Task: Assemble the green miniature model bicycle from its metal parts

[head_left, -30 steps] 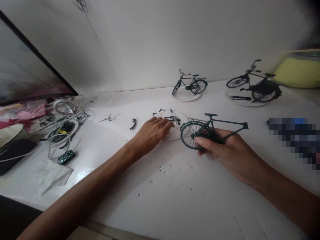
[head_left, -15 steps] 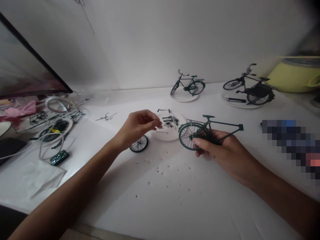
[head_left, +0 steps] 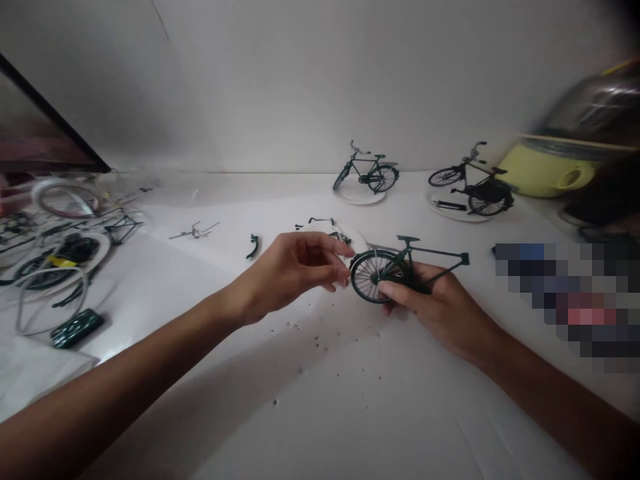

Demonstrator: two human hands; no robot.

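My right hand (head_left: 425,287) is closed around a green model bicycle frame (head_left: 435,252). Its rear wheel (head_left: 370,277), mudguard and saddle are on it, and the front end has no wheel. Thumb and fingers of my left hand (head_left: 310,267) are drawn together in a pinch right beside the rear of that wheel; whatever they hold is too small to make out. Behind the left hand, a paper plate (head_left: 357,233) with small dark bicycle parts is partly covered. A curved dark piece (head_left: 253,247) lies left of the plate.
Two assembled model bicycles (head_left: 367,170) (head_left: 473,180) stand on plates near the wall. Thin parts (head_left: 196,231) lie left of centre. Further left are a plate of parts (head_left: 103,247), a cable and a shiny green object (head_left: 77,328). A yellow pot (head_left: 540,170) sits back right. Tiny bits dot the table.
My left hand has moved right, from over the plate's left side to the rear wheel. The loose wheel beside it is now hidden, and the curved dark piece has come into sight.
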